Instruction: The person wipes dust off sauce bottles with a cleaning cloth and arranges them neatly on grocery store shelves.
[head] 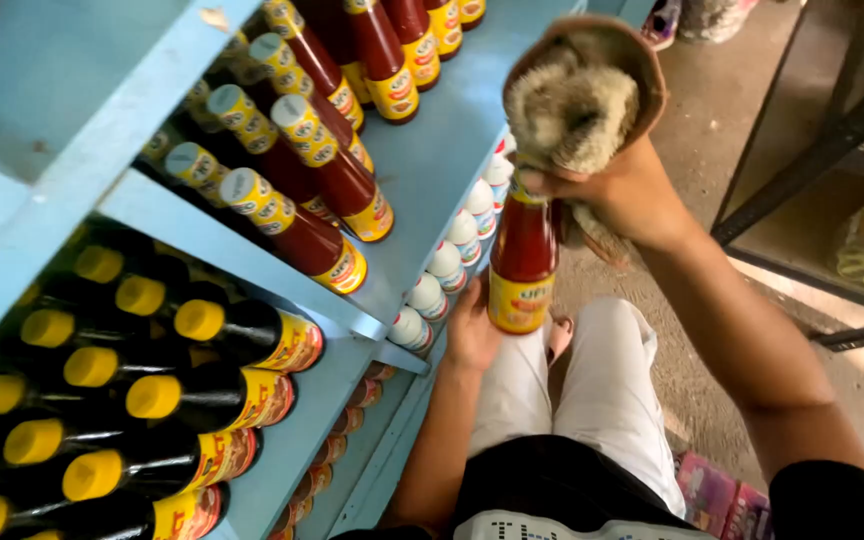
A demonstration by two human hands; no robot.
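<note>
Left hand [472,330] cups the base of a red sauce bottle [523,262]. Right hand [620,190] clutches a fuzzy duster [570,105] on its cap, right of the blue shelf [432,160].

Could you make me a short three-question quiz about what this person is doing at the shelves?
1. True or false: the left hand supports the red sauce bottle from below.
2. What does the right hand press against the bottle's top? A) a sponge B) a fluffy duster mitt C) a paper towel
3. What colour are the caps of the dark bottles on the lower part of the blue shelf?

Key:
1. True; it cups the bottle's lower end.
2. B; the brown-backed, woolly mitt sits over the cap.
3. Yellow.
</note>
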